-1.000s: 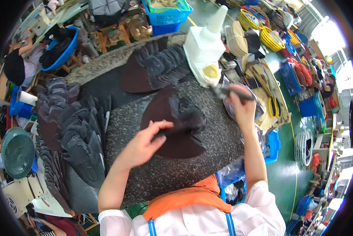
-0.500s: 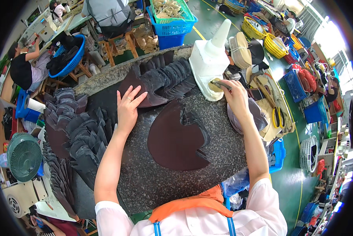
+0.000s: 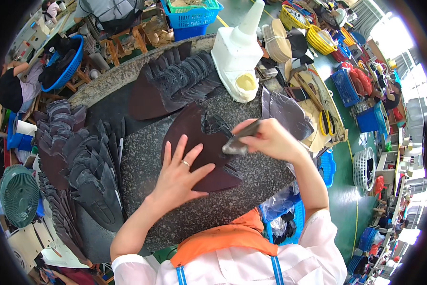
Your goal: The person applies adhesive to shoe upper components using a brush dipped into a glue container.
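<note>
Two hands work on a dark maroon leather piece on a speckled stone slab.

The left hand [image 3: 178, 173] lies flat with its fingers [image 3: 181, 145] spread wide, palm down, pressing the dark maroon leather piece [image 3: 194, 137], which lies on the speckled stone slab [image 3: 251, 183] directly under those fingers and reaches beyond their tips. The right hand [image 3: 270, 140] has its fingers curled together around a dark brush [image 3: 239, 140], whose head touches the piece just beside the left fingertips, on their right. Beyond the fingertips of both hands stands a white glue container [image 3: 237, 57] with a round open well of yellowish glue. To the left of the left hand's fingers, overlapping rows of dark cut pieces [image 3: 87, 166] lie fanned along the slab's edge.
</note>
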`<state>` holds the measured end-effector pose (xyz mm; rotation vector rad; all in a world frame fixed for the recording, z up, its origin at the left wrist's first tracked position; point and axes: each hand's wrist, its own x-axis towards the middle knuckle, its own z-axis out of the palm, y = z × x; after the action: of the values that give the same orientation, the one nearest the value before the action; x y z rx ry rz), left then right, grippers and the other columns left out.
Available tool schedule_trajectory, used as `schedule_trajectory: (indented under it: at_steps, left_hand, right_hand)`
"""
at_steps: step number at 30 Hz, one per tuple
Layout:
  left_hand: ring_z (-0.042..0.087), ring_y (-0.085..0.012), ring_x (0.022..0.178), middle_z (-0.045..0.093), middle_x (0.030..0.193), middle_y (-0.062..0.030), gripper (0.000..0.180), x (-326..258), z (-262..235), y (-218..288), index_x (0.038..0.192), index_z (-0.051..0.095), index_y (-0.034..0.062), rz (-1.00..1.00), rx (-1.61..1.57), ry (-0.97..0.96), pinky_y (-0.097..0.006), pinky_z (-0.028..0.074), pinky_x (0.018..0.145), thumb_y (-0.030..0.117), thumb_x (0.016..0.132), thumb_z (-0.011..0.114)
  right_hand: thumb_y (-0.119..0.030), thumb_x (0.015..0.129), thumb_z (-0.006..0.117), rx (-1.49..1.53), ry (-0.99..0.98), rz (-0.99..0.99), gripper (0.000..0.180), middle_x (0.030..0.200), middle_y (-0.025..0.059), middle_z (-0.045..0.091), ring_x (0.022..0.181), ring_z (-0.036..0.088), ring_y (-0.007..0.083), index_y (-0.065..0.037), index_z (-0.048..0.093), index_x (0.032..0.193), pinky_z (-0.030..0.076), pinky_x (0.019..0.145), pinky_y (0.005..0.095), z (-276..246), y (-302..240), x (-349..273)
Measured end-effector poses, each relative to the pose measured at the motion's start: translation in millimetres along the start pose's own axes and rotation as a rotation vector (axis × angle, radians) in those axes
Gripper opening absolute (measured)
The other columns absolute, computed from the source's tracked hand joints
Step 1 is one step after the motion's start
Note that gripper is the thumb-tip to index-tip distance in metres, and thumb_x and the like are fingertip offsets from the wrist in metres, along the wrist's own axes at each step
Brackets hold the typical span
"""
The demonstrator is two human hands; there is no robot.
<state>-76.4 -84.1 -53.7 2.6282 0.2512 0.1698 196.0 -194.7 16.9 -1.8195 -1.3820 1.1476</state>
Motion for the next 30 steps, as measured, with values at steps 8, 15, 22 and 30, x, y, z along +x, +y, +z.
schedule_trajectory:
  at_steps: [8,15,22,30]
  left_hand:
    - [0.028,-0.0444,0.147,0.043,0.144,-0.0152,0.071,4,13,-7,0.118,0.066,0.0184,-0.017,-0.132,0.136,-0.063,0.019,0.121,0.034,0.055,0.096]
    - [0.029,-0.0442,0.147,0.043,0.142,-0.0154,0.065,6,5,-4,0.111,0.067,0.0154,-0.009,-0.127,0.129,-0.063,0.019,0.121,0.032,0.055,0.096]
    - [0.029,-0.0441,0.147,0.043,0.141,-0.0149,0.063,8,12,4,0.109,0.066,0.0141,-0.025,-0.145,0.153,-0.062,0.017,0.122,0.032,0.057,0.096]
    - [0.03,-0.0449,0.146,0.043,0.141,-0.0153,0.065,11,13,3,0.107,0.06,0.0121,-0.049,-0.117,0.182,-0.061,0.018,0.122,0.032,0.056,0.096]
  right_hand:
    - [-0.012,0.079,0.062,-0.686,0.066,-0.709,0.035,0.09,0.0076,0.06,0.081,0.067,0.0259,0.0,0.064,0.112,0.057,0.07,0.0379,42,17,-37]
    - [-0.01,0.088,0.069,-0.357,0.417,-0.402,0.017,0.092,0.0159,0.071,0.084,0.071,0.0298,-0.003,0.072,0.103,0.056,0.074,0.0352,6,3,28]
    - [-0.013,0.09,0.067,-0.436,0.424,-0.492,0.025,0.095,0.0201,0.07,0.087,0.067,0.039,-0.001,0.068,0.112,0.055,0.078,0.0415,30,15,75]
    - [0.001,0.082,0.072,-0.114,0.906,-0.328,0.031,0.092,0.0108,0.069,0.074,0.068,0.018,-0.006,0.06,0.109,0.055,0.067,0.034,150,65,-62]
